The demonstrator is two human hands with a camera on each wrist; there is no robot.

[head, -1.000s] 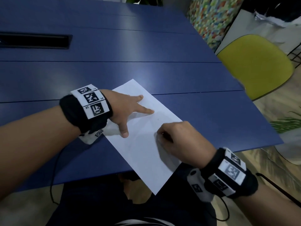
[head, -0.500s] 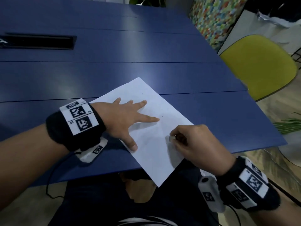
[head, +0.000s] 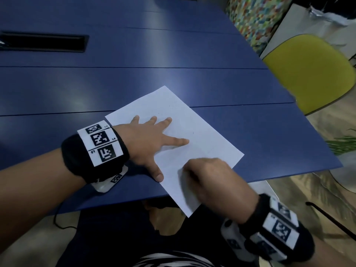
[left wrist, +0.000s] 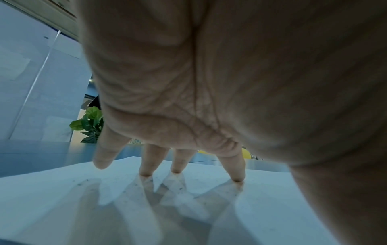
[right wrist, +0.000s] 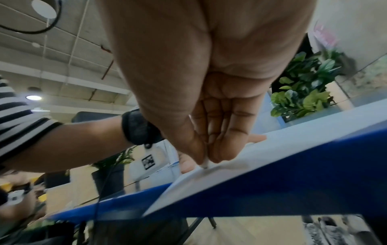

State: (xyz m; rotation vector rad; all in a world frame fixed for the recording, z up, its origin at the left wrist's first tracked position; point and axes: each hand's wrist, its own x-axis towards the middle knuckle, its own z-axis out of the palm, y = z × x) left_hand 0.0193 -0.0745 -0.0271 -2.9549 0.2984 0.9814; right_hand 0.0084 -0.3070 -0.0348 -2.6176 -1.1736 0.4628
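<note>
A white sheet of paper [head: 192, 135] lies slanted on the blue table [head: 134, 83], one corner hanging over the near edge. My left hand [head: 152, 143] lies flat on the sheet with its fingers spread; in the left wrist view the fingertips [left wrist: 144, 172] press on the paper [left wrist: 188, 207]. My right hand [head: 208, 176] is curled over the sheet's near part. In the right wrist view its thumb and fingers pinch a small white pen-like tip [right wrist: 204, 165] that touches the paper [right wrist: 209, 175]. The rest of that object is hidden in the fist.
A black cable slot [head: 42, 43] is set into the table at the far left. A yellow chair [head: 308, 72] stands off the table's right side, with a plant [head: 344, 145] near the right edge. My lap is below the near edge.
The paper has slid and turned on the table, away from the near edge. My left hand now lies flatter and more spread on it. My right hand has stayed curled on the near part.
</note>
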